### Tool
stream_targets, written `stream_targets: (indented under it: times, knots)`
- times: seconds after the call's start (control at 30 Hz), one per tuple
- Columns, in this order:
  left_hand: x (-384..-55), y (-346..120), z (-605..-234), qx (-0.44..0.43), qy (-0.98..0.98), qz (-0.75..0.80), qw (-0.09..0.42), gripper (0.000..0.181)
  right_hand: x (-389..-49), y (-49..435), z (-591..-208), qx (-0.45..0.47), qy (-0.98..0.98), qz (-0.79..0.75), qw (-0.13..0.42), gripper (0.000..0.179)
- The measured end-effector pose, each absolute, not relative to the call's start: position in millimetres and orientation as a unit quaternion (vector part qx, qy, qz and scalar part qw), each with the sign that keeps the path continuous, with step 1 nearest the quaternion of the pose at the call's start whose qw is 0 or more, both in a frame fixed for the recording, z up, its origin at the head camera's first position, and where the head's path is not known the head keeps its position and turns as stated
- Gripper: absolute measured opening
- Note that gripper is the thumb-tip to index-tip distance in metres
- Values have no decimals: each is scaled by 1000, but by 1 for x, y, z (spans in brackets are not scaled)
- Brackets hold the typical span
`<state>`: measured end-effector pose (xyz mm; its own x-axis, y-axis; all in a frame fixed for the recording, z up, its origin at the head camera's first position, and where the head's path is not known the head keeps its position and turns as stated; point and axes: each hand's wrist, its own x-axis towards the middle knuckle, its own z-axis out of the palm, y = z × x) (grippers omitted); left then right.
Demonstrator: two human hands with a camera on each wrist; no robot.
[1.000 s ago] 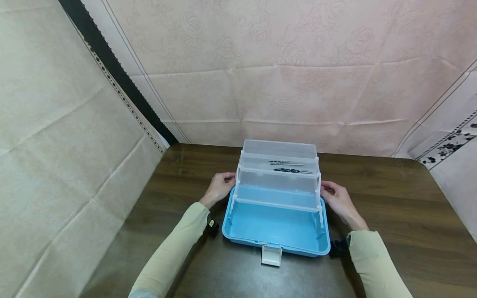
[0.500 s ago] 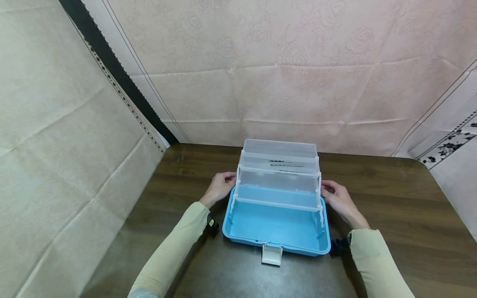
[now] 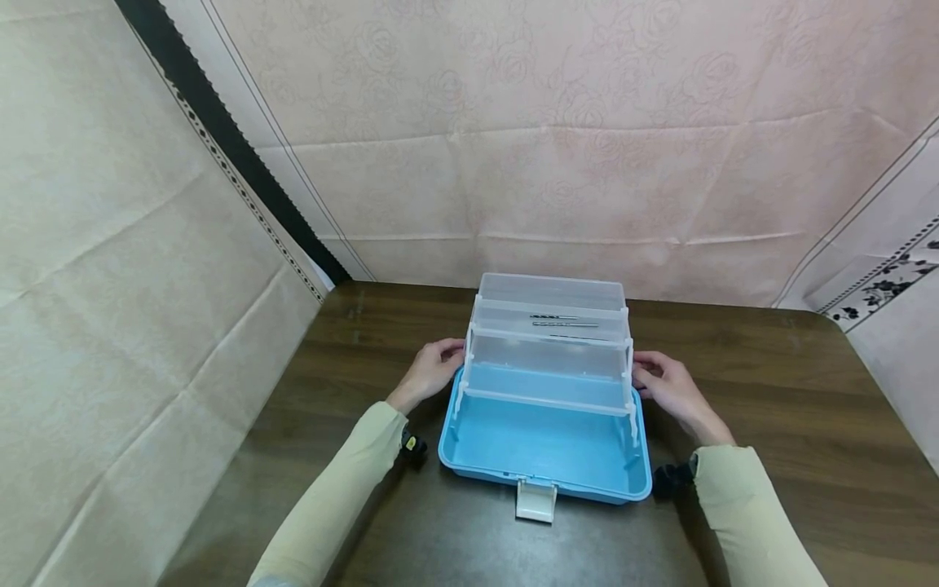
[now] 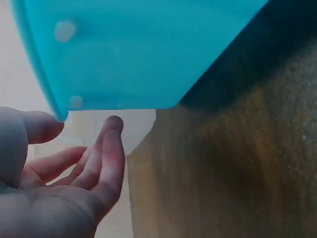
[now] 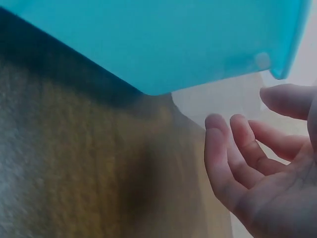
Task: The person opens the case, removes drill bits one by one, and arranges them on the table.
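Observation:
A blue toolbox [image 3: 543, 448] stands with its translucent stepped trays [image 3: 546, 359] raised above the back of the base. Slim dark drill bits [image 3: 565, 324] lie in one upper tray. My left hand [image 3: 430, 371] is at the left side of the trays, my right hand [image 3: 671, 387] at the right side. In the left wrist view the thumb is close to the corner of the blue rim, the fingers loosely bent and apart below it. The right wrist view shows much the same pose. Whether the fingertips touch the translucent part behind the box cannot be told.
A pale latch [image 3: 535, 501] hangs off the front of the box onto the brown wooden table [image 3: 352, 489]. Patterned cloth [image 3: 572, 163] rises behind the table's far edge, and more pale cloth [image 3: 132, 285] hangs at the left.
The trays have tilted slightly, and the lower drill bits are now mostly hidden behind a tray edge. Both hands stay almost in place; the wrists have shifted a little outward.

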<state>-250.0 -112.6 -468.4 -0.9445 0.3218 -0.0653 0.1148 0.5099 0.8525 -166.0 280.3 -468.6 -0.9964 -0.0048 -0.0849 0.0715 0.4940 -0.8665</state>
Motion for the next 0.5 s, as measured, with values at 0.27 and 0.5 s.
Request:
stream_targets:
  times: [0.27, 0.5]
  knots:
    - [-234, -111, -457, 129, 862, 475, 120, 50, -167, 284, -450, 34, 858, -512, 17, 54]
    - [-220, -105, -451, 172, 863, 461, 118, 55, -171, 284, -438, 56, 846, -529, -10, 55]
